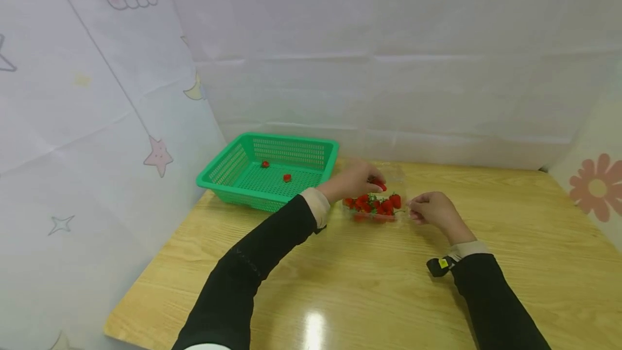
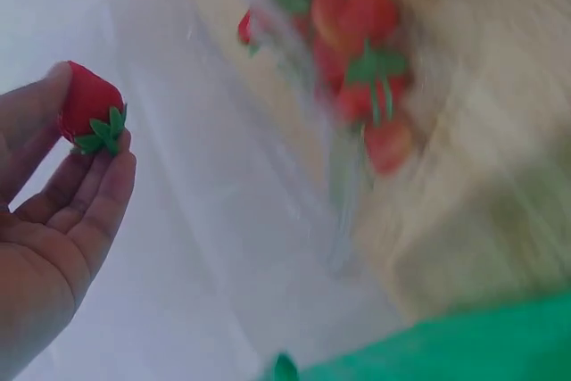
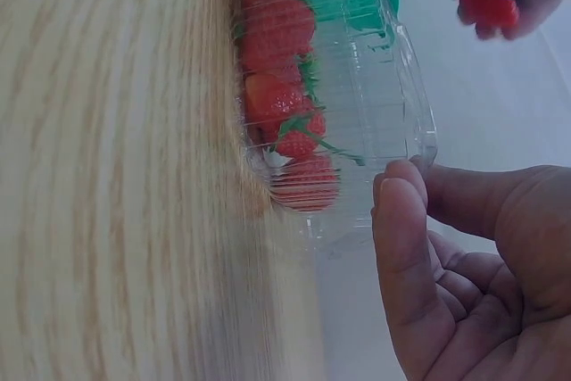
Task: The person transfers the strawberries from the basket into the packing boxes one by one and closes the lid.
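My left hand (image 1: 358, 180) pinches a red strawberry (image 2: 92, 111) with green leaves between thumb and fingertips, held up above a clear plastic box (image 3: 370, 122). Several more strawberries (image 1: 374, 205), some with green stems, lie heaped in the box. At the box's right end my right hand (image 1: 434, 210) pinches the rim between thumb and forefinger, as the right wrist view shows. Left of the box stands a green plastic basket (image 1: 267, 199), with one strawberry (image 1: 287, 177) near its middle and another (image 1: 265, 164) toward the back.
Everything stands on a light wooden table (image 1: 369, 285). Behind it hangs a pale wall sheet (image 1: 437, 69), close to the basket's and box's far sides. The basket's right end sits close to the box, with my left forearm crossing in front of it.
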The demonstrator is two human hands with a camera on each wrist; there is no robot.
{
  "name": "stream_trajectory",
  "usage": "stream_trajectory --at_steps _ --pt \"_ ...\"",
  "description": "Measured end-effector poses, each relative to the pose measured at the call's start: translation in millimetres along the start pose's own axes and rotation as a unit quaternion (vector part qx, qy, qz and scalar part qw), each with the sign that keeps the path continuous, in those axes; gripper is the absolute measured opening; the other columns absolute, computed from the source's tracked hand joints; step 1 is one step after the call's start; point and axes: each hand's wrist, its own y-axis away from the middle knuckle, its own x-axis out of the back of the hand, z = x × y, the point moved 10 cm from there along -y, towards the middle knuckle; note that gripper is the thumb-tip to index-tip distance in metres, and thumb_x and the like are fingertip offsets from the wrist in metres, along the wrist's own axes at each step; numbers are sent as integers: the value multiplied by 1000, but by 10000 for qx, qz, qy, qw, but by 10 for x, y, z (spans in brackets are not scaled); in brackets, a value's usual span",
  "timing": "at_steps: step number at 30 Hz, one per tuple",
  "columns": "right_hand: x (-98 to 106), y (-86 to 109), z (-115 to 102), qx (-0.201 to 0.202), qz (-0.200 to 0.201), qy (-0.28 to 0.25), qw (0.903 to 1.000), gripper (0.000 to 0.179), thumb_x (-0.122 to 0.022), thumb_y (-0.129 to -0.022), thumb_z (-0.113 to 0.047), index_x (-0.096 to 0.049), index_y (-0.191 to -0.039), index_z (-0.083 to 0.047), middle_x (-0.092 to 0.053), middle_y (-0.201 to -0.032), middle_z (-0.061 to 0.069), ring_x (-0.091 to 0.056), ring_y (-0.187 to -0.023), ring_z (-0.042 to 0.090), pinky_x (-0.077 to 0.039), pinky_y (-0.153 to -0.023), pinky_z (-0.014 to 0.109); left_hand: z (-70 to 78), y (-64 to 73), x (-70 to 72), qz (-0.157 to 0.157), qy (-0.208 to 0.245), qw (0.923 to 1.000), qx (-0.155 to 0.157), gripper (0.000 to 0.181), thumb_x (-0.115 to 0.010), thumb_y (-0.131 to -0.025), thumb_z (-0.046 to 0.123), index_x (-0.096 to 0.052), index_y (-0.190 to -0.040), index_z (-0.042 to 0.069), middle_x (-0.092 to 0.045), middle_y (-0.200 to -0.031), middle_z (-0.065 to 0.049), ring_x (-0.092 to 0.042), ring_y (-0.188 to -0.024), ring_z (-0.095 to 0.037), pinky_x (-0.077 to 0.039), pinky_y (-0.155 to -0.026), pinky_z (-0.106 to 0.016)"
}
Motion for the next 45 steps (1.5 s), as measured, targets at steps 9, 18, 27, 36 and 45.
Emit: stream_trajectory --at_steps 9,18,27,36,45 --pt "-10 -22 51 1 34 -60 10000 36 -54 -102 -17 -59 -117 15 -67 -90 18 -67 -78 26 -57 -69 36 -23 -329 -487 -257 -419 9984 277 16 -70 -92 18 -75 -106 13 -66 -94 9 -58 -82 -5 -46 -73 -17" --pt "-2 -13 7 41 42 39 10000 38 -53 -102 -19 -57 -120 15 -68 -92 19 -67 -81 26 -57 -70 36 -39 -474 -577 -277 -603 9968 451 10 -73 -89 13 -72 -99 10 -63 -88 6 -57 -79 -8 -46 -70 -17" --pt "-10 -11 1 125 43 32 9999 37 -54 -101 -19 -59 -116 15 -68 -90 20 -68 -79 27 -58 -69 36 -37 -560 -718 -401 -875 9944 446 13 -75 -87 16 -74 -99 12 -65 -91 5 -58 -80 -7 -45 -68 -16" --pt "-10 5 -19 75 55 -56 9999 36 -54 -101 -18 -60 -115 14 -67 -90 21 -67 -79 29 -57 -69 37 -69 -621 -857 -526 -935 9932 456 16 -75 -88 16 -76 -103 13 -68 -97 5 -60 -84 -6 -47 -70 -15" --pt "13 10 -17 37 56 -73 10000 37 -55 -101 -19 -59 -117 15 -67 -91 21 -67 -79 27 -57 -68 37 -12 -605 -859 -579 -800 9945 358 13 -77 -86 16 -73 -98 13 -64 -90 6 -57 -81 -6 -45 -69 -15"
